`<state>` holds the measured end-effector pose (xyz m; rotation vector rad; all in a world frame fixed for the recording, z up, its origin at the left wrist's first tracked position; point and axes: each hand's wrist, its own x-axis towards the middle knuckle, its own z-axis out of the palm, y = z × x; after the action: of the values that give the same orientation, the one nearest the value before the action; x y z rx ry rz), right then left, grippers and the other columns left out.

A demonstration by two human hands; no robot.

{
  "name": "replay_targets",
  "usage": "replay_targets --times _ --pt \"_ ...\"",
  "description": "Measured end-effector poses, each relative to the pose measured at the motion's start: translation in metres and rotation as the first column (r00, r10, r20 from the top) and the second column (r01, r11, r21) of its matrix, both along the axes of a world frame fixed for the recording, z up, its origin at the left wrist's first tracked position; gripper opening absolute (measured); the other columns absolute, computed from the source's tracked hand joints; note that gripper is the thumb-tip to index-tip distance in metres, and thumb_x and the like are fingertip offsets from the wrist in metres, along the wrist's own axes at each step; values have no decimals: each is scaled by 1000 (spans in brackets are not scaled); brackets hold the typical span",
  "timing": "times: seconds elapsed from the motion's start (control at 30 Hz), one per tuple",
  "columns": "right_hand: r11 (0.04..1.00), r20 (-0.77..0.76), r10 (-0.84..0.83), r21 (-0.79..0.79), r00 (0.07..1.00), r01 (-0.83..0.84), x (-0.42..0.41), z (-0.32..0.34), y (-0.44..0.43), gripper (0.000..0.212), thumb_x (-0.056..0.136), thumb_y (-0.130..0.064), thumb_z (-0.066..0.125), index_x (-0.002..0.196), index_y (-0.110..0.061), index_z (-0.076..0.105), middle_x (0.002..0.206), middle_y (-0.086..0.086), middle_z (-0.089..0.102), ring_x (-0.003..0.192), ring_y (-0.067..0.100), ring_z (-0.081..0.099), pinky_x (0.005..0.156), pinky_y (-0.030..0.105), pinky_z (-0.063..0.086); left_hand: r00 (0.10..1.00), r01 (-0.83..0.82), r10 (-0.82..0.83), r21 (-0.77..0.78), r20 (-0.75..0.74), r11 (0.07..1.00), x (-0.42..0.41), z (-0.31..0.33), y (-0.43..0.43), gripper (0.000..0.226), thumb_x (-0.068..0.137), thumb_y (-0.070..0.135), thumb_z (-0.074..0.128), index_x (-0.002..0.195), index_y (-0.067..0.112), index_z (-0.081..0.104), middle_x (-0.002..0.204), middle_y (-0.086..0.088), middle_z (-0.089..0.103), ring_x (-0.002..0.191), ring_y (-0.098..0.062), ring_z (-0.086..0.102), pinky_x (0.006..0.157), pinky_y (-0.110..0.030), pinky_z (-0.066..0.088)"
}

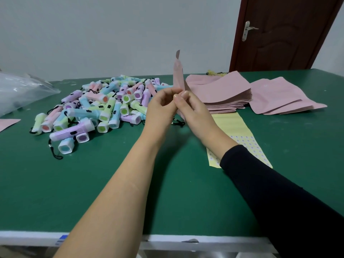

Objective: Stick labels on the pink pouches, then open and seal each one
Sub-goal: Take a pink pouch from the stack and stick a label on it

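- My left hand (pixel 161 107) and my right hand (pixel 194 113) meet above the table (pixel 93 183), fingertips touching. Both pinch the lower part of one pink pouch (pixel 178 76).
- The pouch stands upright between my fingers, seen edge-on, with its top corner bent over. Whether its mouth is open I cannot tell.
- My right arm wears a black sleeve (pixel 279 192); my left forearm is bare.
- Just behind my right hand lies a thick stack of pink pouches (pixel 225 92), and more loose pouches (pixel 279 98) are fanned out to its right.
- The yellow label sheet (pixel 235 125) lies flat under my right wrist, with small round labels on its near half.
- A heap of pastel torches (pixel 104 107) with black cords sits to the left of my hands.
- A clear plastic bag (pixel 22 90) lies at the far left, with another pink pouch corner (pixel 8 123) near it.
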<state>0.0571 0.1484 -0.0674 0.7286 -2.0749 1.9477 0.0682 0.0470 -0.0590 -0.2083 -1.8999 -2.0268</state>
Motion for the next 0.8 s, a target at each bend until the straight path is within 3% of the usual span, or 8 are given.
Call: replay_targets --times 0.1,0.23,0.37,0.57,0.63,0.73,0.8 --pt "1000 -2 -20 1 1000 20 -2 0 0 13 93 -39 51 82 -37 56 76 -23 59 80 -4 54 80 23 42 1000 1 -1 -2 -5 1000 0 0 0 10 93 13 66 103 12 67 103 -9 71 102 -26 66 102 -52 49" --pt "1000 -10 -12 -4 1000 12 -4 -2 2 10 97 -34 50 100 -33 59 97 -19 65 97 -8 59 87 12 44 1000 15 -15 -1 -5 1000 0 0 -1 14 93 17 66 106 13 69 106 -11 72 109 -31 66 102 -51 49" --pt "1000 -35 -14 -9 999 13 -4 -3 2 30 100 -29 49 126 -17 57 103 -20 64 101 -10 58 84 8 43 1000 31 -31 0 5 1000 1 0 -1 20 93 20 65 110 11 69 109 -11 72 111 -31 65 102 -52 48" --pt "1000 -56 -16 4 998 16 -4 -3 4 37 101 -23 47 135 -9 51 110 -21 62 102 -13 58 78 5 43 999 33 -33 -10 14 999 1 0 0 18 95 21 64 110 13 71 105 -3 74 104 -19 69 101 -47 51" --pt "1000 -53 -1 -4 999 1 -4 -2 4 39 102 -21 45 140 -15 46 115 -22 60 105 -14 55 80 4 42 1000 26 -26 -13 11 1000 1 0 0 19 96 20 62 110 13 71 106 -3 74 105 -19 68 101 -47 51" --pt "999 -43 27 -30 999 -28 -1 1 3 40 103 -18 44 139 -30 35 115 -39 51 108 -24 48 85 0 37 1000 -1 1 -31 3 1000 0 1 0 20 97 21 60 112 11 71 108 -6 74 108 -24 67 102 -48 50" --pt "998 -40 38 -42 998 -39 1 2 3 42 103 -16 44 141 -30 32 114 -40 49 108 -27 47 86 -1 36 1000 -22 23 -50 5 999 0 1 0 21 97 22 60 112 12 72 108 -5 74 106 -21 68 101 -49 50"
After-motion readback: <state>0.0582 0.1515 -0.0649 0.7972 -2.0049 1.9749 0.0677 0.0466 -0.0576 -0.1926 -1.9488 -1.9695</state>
